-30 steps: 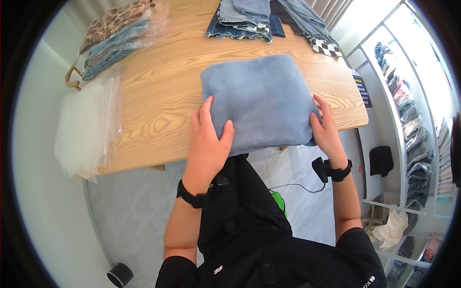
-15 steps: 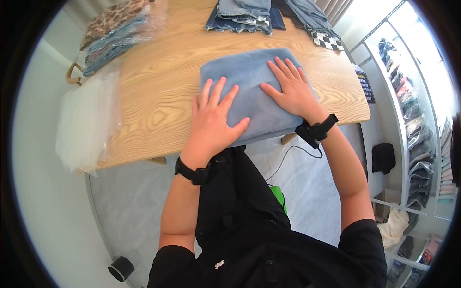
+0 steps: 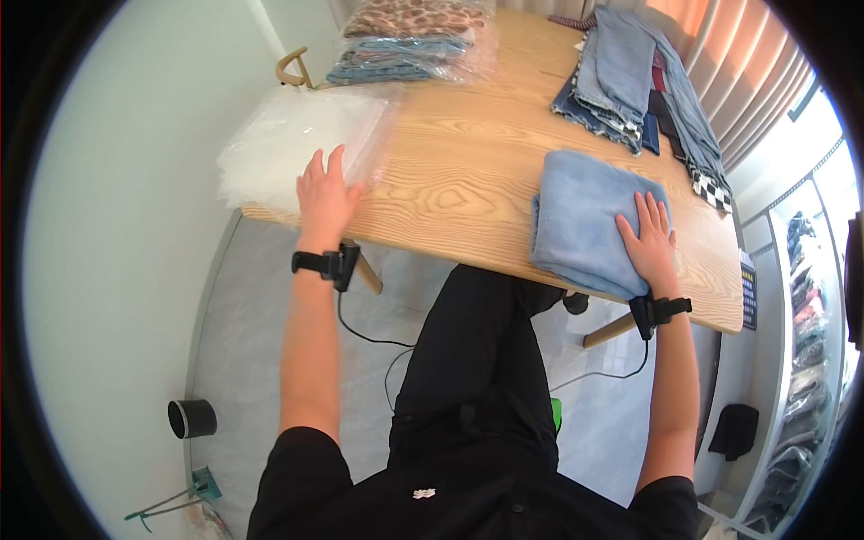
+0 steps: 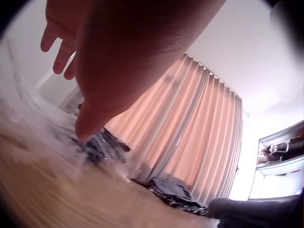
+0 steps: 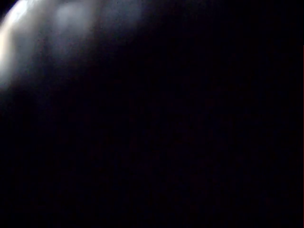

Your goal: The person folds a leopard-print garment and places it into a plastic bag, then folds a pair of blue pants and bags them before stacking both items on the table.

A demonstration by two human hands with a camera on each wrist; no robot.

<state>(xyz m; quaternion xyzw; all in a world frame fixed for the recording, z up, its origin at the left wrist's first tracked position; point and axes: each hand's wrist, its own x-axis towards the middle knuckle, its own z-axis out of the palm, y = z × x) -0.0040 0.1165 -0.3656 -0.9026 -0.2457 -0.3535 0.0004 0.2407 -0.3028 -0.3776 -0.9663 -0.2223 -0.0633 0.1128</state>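
Note:
A folded blue fleecy cloth lies near the table's front edge, right of the middle. My right hand rests on its right part with the fingers spread. The right wrist view is almost wholly dark. At the left, my left hand hovers by the front of a stack of clear plastic bags, holding nothing, its fingers extended. In the left wrist view the same hand shows over the wooden table, with blurred clear plastic beside it.
Bagged folded clothes, leopard print on top, sit at the table's back left. Folded jeans and trousers with a checkered edge lie at the back right. A chair arm rises behind the left edge. Shelves of clothes stand at right.
Both hands were on the blue cloth, first at its sides, then flat on top. The left hand has since moved left to the plastic bags. The head view has turned left.

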